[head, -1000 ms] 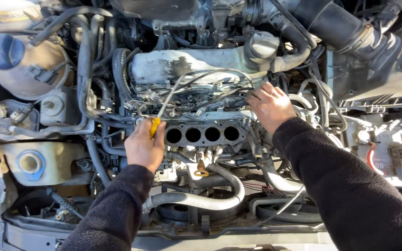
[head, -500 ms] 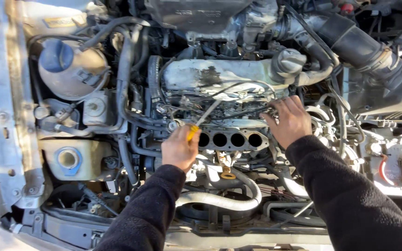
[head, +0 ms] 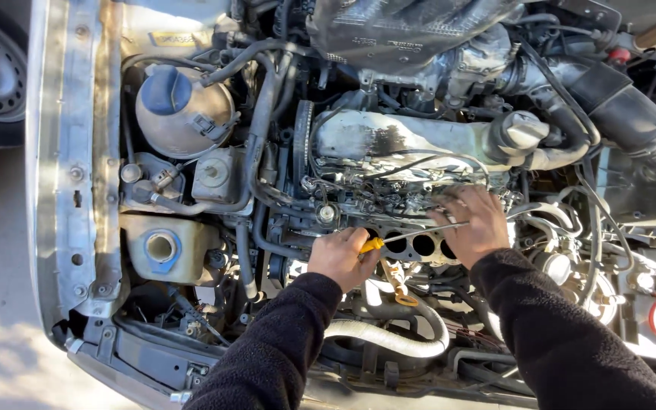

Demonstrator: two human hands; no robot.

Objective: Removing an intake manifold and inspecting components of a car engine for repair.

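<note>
Screwdriver laid across the engine's open ports

Your left hand (head: 339,258) grips the yellow-handled screwdriver (head: 411,234) — its shaft crosses the intake ports (head: 423,244) toward your right hand (head: 474,226) (fingers spread on the engine); steady its tip.

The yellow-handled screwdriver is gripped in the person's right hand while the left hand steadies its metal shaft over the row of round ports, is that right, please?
Not quite: the hands are swapped. In the head view the left hand grips the yellow-handled screwdriver, and the right hand steadies its metal shaft over the row of round ports in the engine.
</note>
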